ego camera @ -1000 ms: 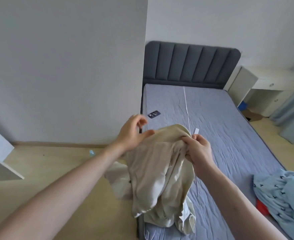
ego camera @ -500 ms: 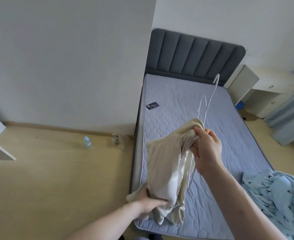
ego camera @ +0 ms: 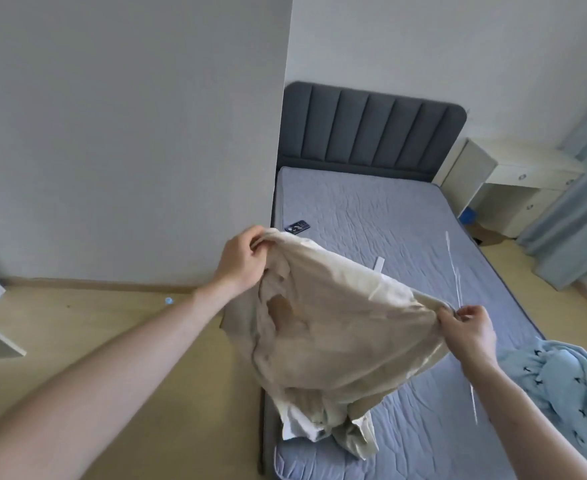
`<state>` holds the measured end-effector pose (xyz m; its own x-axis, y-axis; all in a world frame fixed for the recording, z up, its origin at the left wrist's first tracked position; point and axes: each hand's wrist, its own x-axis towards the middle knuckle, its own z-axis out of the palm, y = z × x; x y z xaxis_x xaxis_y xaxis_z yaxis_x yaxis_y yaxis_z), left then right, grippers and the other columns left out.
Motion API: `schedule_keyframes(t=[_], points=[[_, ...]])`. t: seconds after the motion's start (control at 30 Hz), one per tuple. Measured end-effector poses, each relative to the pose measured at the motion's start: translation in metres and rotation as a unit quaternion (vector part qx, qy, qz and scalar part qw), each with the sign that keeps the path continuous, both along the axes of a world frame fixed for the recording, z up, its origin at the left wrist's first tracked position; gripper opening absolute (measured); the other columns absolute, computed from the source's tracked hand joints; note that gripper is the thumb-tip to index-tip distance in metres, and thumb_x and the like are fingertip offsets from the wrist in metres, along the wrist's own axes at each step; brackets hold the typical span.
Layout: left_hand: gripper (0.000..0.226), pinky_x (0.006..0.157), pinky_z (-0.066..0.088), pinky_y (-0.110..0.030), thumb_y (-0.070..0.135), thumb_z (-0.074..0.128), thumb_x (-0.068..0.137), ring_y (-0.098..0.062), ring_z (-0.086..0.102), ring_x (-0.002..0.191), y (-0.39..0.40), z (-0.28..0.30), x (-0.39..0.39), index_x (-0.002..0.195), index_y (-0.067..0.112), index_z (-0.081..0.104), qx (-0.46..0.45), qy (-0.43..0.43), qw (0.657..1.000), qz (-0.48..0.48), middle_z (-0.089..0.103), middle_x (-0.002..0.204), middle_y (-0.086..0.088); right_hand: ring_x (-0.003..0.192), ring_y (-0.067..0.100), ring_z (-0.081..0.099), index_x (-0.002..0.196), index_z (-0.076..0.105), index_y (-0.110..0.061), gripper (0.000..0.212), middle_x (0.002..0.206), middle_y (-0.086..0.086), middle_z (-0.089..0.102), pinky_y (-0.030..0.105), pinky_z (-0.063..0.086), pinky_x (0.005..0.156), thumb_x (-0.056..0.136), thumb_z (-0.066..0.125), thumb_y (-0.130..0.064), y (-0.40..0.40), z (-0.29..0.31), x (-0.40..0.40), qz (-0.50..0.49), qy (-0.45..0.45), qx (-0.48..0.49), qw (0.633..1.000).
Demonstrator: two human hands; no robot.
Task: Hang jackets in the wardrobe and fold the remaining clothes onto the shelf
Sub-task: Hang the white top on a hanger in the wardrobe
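I have the beige jacket stretched in the air over the near left corner of the bed, my left hand clenched on one upper edge and my right hand pinching the other edge together with a thin white hanger, probably so the garment opens out and I can work the hanger into it. Its long axis runs from upper left down to lower right between my hands, and the loose bulk hangs down until the lowest folds touch the mattress.
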<state>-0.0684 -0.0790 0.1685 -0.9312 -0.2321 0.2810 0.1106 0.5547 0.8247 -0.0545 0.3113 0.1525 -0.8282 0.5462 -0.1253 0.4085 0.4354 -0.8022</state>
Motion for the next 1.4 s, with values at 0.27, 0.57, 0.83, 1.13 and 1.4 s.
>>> schedule_keyframes(t=[0.27, 0.57, 0.83, 1.13, 1.4], points=[[0.014, 0.065, 0.042, -0.024, 0.018, 0.068, 0.089, -0.006, 0.053, 0.065, 0.04, 0.105, -0.023, 0.076, 0.017, 0.066, -0.054, -0.006, 0.971, -0.231, 0.061, 0.068, 0.007, 0.118, 0.002, 0.059, 0.119, 0.051, -0.041, 0.072, 0.123, -0.019, 0.069, 0.028, 0.048, 0.09, 0.063, 0.095, -0.047, -0.072, 0.044, 0.017, 0.171, 0.109, -0.131, 0.971], [0.014, 0.065, 0.049, -0.02, 0.035, 0.083, 0.081, -0.006, 0.062, 0.068, 0.078, 0.112, -0.027, 0.083, 0.025, 0.074, -0.022, -0.012, 0.957, -0.289, 0.07, 0.076, 0.006, 0.08, 0.014, 0.076, 0.111, 0.065, -0.054, 0.034, 0.087, -0.006, 0.079, 0.035, 0.064, 0.072, 0.083, 0.079, -0.038, -0.112, 0.084, 0.001, 0.258, 0.148, -0.15, 0.943], [0.097, 0.086, 0.053, -0.025, 0.062, 0.094, 0.045, -0.003, 0.059, 0.1, 0.056, -0.08, 0.046, 0.127, 0.034, 0.049, 0.069, -0.192, 0.978, -0.035, 0.058, 0.114, 0.017, 0.065, 0.013, 0.062, 0.111, 0.066, -0.057, 0.036, 0.07, 0.003, 0.061, 0.043, 0.061, 0.069, 0.085, 0.07, -0.033, -0.114, 0.079, 0.001, 0.163, 0.173, -0.231, 0.943], [0.031, 0.083, 0.056, -0.032, 0.036, 0.077, 0.08, -0.012, 0.068, 0.108, 0.063, -0.111, 0.029, 0.104, 0.017, 0.076, 0.217, -0.224, 0.947, -0.078, 0.075, 0.098, 0.008, 0.091, 0.018, 0.073, 0.116, 0.069, -0.053, 0.037, 0.1, 0.003, 0.072, 0.044, 0.064, 0.082, 0.091, 0.07, -0.025, -0.106, 0.096, 0.0, 0.175, 0.195, -0.277, 0.925], [0.026, 0.063, 0.043, -0.024, 0.019, 0.063, 0.1, -0.001, 0.054, 0.063, 0.016, -0.01, -0.025, 0.075, 0.012, 0.072, 0.122, -0.113, 0.986, -0.022, 0.067, 0.07, 0.0, 0.085, 0.013, 0.072, 0.127, 0.062, -0.04, 0.046, 0.092, -0.004, 0.074, 0.03, 0.056, 0.074, 0.085, 0.08, -0.037, -0.019, 0.074, -0.029, 0.066, 0.174, -0.159, 0.97]])
